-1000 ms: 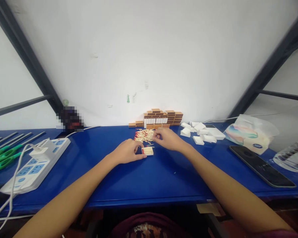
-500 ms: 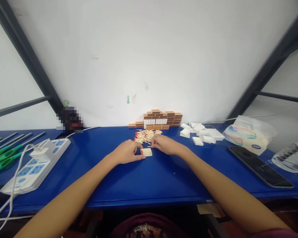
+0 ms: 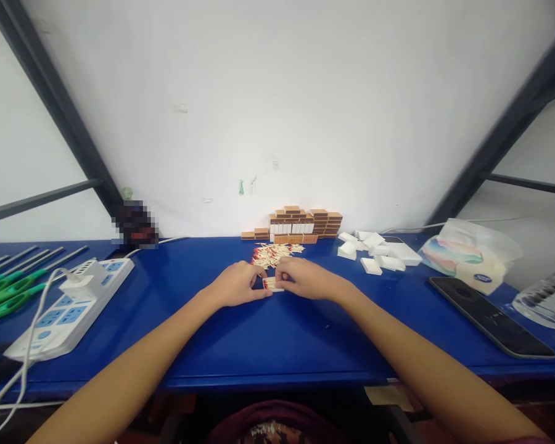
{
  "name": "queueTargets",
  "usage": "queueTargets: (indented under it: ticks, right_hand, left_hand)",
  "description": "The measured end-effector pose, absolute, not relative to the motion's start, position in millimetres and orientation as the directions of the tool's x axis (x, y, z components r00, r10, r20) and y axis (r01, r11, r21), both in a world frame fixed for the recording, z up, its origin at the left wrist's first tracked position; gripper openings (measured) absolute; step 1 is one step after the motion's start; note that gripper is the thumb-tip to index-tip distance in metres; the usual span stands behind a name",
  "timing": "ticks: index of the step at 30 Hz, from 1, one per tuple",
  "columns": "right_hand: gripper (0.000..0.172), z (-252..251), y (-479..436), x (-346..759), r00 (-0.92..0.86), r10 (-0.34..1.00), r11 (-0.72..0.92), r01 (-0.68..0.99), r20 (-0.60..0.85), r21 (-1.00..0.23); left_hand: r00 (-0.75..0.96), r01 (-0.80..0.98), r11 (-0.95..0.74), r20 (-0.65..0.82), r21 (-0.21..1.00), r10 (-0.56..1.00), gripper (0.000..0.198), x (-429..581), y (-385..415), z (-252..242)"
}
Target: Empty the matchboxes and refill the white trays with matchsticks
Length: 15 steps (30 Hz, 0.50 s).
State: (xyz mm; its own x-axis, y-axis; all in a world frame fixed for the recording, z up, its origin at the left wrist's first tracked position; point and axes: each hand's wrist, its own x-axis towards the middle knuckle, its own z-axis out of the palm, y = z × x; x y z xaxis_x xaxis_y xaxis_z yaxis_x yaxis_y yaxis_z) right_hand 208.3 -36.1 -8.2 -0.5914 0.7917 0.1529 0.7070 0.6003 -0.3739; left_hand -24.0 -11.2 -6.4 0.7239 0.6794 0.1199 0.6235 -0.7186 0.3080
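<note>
A small white matchbox tray (image 3: 271,288) lies on the blue table, with red-tipped matches in it. My left hand (image 3: 237,283) grips the tray's left end between thumb and fingers. Over the tray's right part, my right hand (image 3: 306,278) is closed in a pinch and hides that end. The match between its fingertips is mostly covered by them. Just behind both hands spreads a loose pile of matches (image 3: 280,251), their red heads mainly toward the left.
Brown matchboxes (image 3: 296,238) are stacked against the wall. White trays (image 3: 371,266) lie in a heap at the right, near a tissue pack (image 3: 472,253), a phone (image 3: 490,317) and a clear bottle (image 3: 548,299). At left are a power strip (image 3: 86,308) and green-handled tools (image 3: 12,290).
My right hand has moved left with the match, from beside the tray to over its right part. My left hand keeps its hold on the tray. The view has shifted slightly.
</note>
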Motion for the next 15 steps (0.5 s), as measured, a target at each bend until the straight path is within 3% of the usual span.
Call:
queueTargets:
  ticks: [3, 9, 15]
  right_hand:
    - [0.006, -7, -32, 214, -0.591, 0.784, 0.615, 0.703, 0.189, -0.356]
    - [0.007, -7, -35, 209, -0.611, 0.768, 0.623, 0.648, 0.189, -0.438]
    - [0.012, -3, -35, 208, -0.524, 0.813, 0.582, 0.740, 0.253, -0.337]
  left_hand:
    - [0.726, 0.627, -0.725, 0.124, 0.284, 0.676, 0.036, -24, -11, -6]
    - [0.732, 0.628, -0.733, 0.123, 0.262, 0.671, 0.036, -23, -13, -6]
    - [0.733, 0.604, -0.730, 0.136, 0.321, 0.666, 0.036, -22, -15, -3]
